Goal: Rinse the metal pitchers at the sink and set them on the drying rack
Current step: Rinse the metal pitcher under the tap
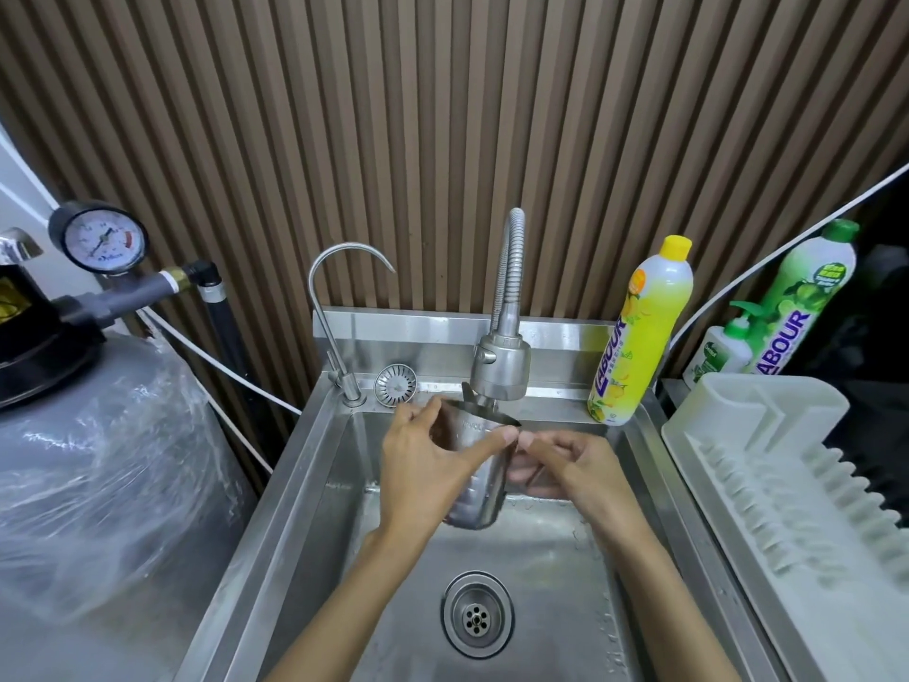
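The cylindrical stainless-steel pitcher (479, 499) is held tilted directly under the flexible steel spray faucet (501, 366), above the steel sink (305, 484). The left hand (423, 470) wraps round its body, and the right hand (575, 460) curls its fingers at the handle side. Its contents cannot be seen. Right of the faucet stand a yellow dish-soap bottle (639, 337) and a white plastic drying rack (767, 465).

Odds and ends in front of a brown slatted wall (442, 115).
At the left, a grey tank (98, 460) wrapped in clear plastic stands under a black valve head (34, 327), with a round gauge (101, 237) above it on a grey pipe. A thin curved tap (339, 307) rises at the far middle, and a round metal strainer (395, 383) lies just right of its base. To the right stands a yellow bottle (639, 332). Farther right are a green bottle (806, 297) and a small pump bottle (723, 349), with a white cable (767, 258) arcing past them.
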The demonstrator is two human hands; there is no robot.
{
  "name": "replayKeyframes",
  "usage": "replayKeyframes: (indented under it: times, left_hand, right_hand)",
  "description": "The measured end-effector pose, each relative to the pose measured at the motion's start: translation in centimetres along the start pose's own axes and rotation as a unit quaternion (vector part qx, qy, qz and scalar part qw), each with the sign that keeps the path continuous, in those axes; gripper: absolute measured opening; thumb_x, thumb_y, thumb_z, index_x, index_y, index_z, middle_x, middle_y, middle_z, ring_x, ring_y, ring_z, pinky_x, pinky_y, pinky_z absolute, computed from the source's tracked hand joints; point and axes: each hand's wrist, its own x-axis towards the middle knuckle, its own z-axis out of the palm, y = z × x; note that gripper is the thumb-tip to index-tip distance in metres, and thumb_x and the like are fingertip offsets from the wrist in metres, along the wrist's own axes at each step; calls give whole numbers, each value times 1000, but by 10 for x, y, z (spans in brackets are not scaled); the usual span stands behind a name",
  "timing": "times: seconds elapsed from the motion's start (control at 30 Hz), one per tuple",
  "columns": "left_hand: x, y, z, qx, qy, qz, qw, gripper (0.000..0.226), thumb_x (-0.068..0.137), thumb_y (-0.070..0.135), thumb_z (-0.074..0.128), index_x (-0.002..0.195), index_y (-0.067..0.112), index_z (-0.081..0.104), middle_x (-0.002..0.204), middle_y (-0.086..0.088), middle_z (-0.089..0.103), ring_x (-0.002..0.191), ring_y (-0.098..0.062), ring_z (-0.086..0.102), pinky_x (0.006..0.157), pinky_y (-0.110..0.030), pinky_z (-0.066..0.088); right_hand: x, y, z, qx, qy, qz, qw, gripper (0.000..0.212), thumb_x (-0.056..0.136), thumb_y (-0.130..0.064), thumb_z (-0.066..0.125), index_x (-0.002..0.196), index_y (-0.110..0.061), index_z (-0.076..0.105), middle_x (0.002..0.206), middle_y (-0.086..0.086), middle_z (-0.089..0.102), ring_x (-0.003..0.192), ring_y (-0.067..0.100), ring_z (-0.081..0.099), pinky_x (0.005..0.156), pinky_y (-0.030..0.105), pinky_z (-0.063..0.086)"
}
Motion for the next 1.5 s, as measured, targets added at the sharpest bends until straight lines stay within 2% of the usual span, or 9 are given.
replayKeyframes:
  times: [0.13,0.33,0.5,0.73,1.0,1.13,1.3,1.4,1.5]
  left_hand:
    - [-5,-2,9,-106,-56,-61,991,34,51,56,81,70,33,65,76,9,63,65,7,60,61,1,41]
    - [0,-8,28,-329,-143,-99,928,56,55,12,86,107,17,67,99,4,73,91,-4,67,73,-10,49]
    - [7,-3,40,-318,-38,-41,946,87,49,5,87,128,8,51,127,-2,57,113,-4,57,94,-13,43]
    - [10,4,12,-162,47,72,983,79,40,34,90,113,27,60,100,15,54,91,17,51,78,3,35]
    - [8,4,-1,-3,2,9,1000,49,51,60,78,73,18,67,70,6,56,61,-2,52,57,-2,36]
    - [3,1,3,-163,-82,-78,980,42,47,52,84,76,23,74,69,9,72,65,5,62,63,-2,43]
    - [2,-11,12,-353,-243,-117,896,61,53,27,85,110,15,67,108,-1,71,104,-15,65,90,-31,51]
    - [0,-10,23,-339,-201,-68,917,60,60,9,83,115,19,60,112,6,69,110,-6,61,90,-18,48]
    - [1,-4,28,-348,-116,-43,929,65,62,-6,79,111,30,54,110,12,66,104,1,62,87,-13,48]
  right_hand:
    - [-5,-24,-17,-118,-13,-1,993,18,87,-17,63,72,-7,67,70,15,73,66,26,72,63,34,60]
    - [-10,-38,-26,-339,59,-99,934,15,86,-20,63,71,-17,63,74,4,72,76,20,67,75,34,52]
    - [8,-19,-25,-89,31,-87,992,17,87,-6,61,78,-19,64,92,-8,69,84,-1,63,71,5,44]
    - [18,6,-2,104,-43,0,994,8,90,-8,56,85,-7,63,84,8,69,86,20,65,88,31,51]
    - [3,0,-2,7,-40,39,998,23,91,-22,57,90,0,65,79,10,74,71,20,73,67,28,59]
    - [-7,-14,-16,-86,13,18,996,18,88,-22,62,75,-10,65,76,11,72,65,24,72,63,34,60]
    - [-18,-29,-27,-250,58,-65,964,21,84,-22,64,64,-17,57,65,2,69,74,28,67,79,45,53]
    - [-16,-35,-21,-293,96,-104,946,16,86,-17,62,71,-22,58,84,4,72,86,25,65,82,37,50]
    - [-5,-31,-20,-136,63,-101,983,13,88,-5,58,77,-11,59,104,5,71,89,10,65,76,19,51]
